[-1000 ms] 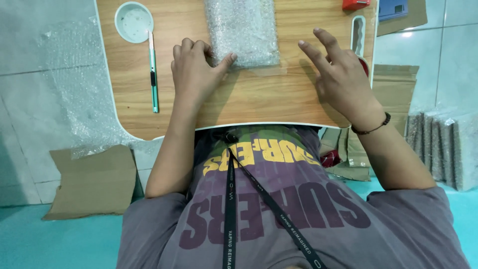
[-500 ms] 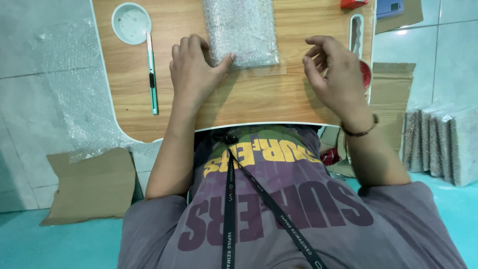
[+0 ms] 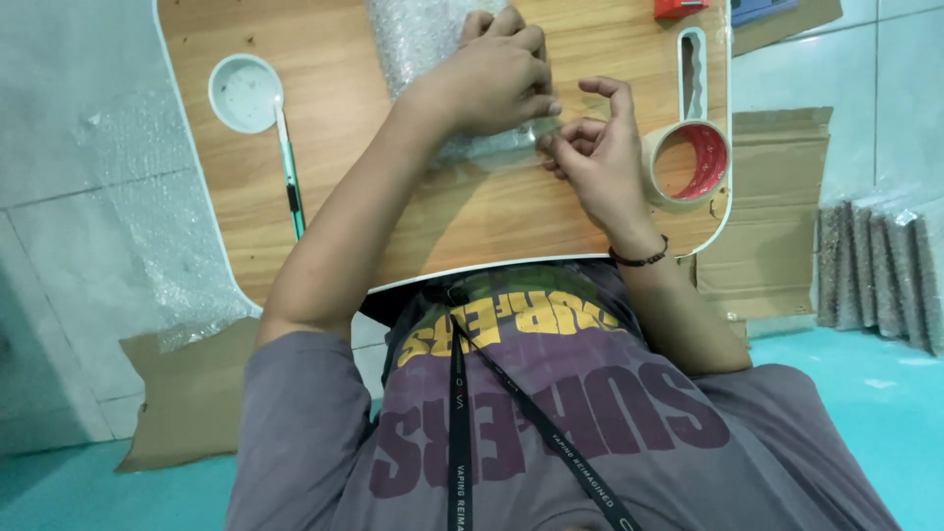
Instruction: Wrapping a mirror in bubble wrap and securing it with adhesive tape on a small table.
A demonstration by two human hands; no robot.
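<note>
Bubble-wrapped parcel (image 3: 418, 39) lies on the wooden lap table (image 3: 334, 118), at the far edge, mostly under the left hand (image 3: 492, 79). Left hand lies flat across its near end, fingers together and curled over the edge, likely pinning the wrap shut. Right hand (image 3: 595, 157) sits just beside it, thumb and forefinger pinching what looks like a clear tape strip (image 3: 511, 147) running off the parcel's near edge, held taut so it lies flat; other fingers curled loose. Tape roll (image 3: 683, 162), tan with a red core, is just right of the right hand, within easy reach. Left of the left arm: white round dish (image 3: 244, 91) and a green pen (image 3: 290, 177). Flat brown cardboard (image 3: 777, 206) lies on the floor beyond the table's right edge, grey padded packs (image 3: 880, 275) stacked upright further right. Loose bubble wrap (image 3: 157, 216) on the floor to the left.
</note>
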